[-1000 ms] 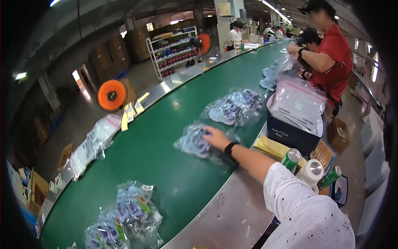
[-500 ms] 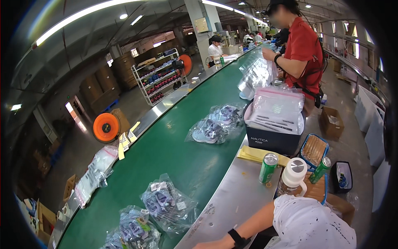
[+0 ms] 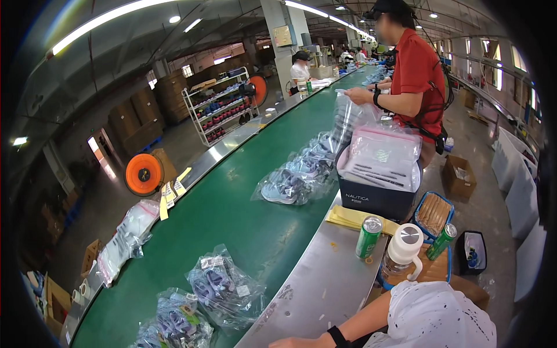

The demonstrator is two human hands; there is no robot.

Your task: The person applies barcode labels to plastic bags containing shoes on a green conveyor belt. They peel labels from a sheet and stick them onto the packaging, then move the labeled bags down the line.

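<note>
- head view, the person's own arm: one forearm with a black wristband (image 3: 335, 335) runs along the lower edge at about 6 o'clock, over the steel ledge (image 3: 325, 272). which arm it is i cannot tell. the hand (image 3: 284, 343) is cut off by the frame edge, so i cannot tell whether its fingers are spread or closed; the other hand is not in view.
- nearest things: two clear bags of small blue shoes — one (image 3: 223, 290) at about 10 o'clock of that hand, one (image 3: 174, 322) at 9 o'clock — lying flat on the green belt (image 3: 232, 214), probably because the belt carries them along.
- further up the belt, at 12 o'clock: a loose cluster of bagged shoes (image 3: 296, 174); the exact count is unclear.
- on the ledge at 1 o'clock: two green cans (image 3: 368, 236) (image 3: 442, 241), one white-capped jug (image 3: 403, 249), upright and off the belt; one dark box (image 3: 377, 194) of pink-edged bags, and yellow sheets (image 3: 348, 217).
- a co-worker in a red shirt (image 3: 418, 75) stands at 1 o'clock, holding a clear bag open.
</note>
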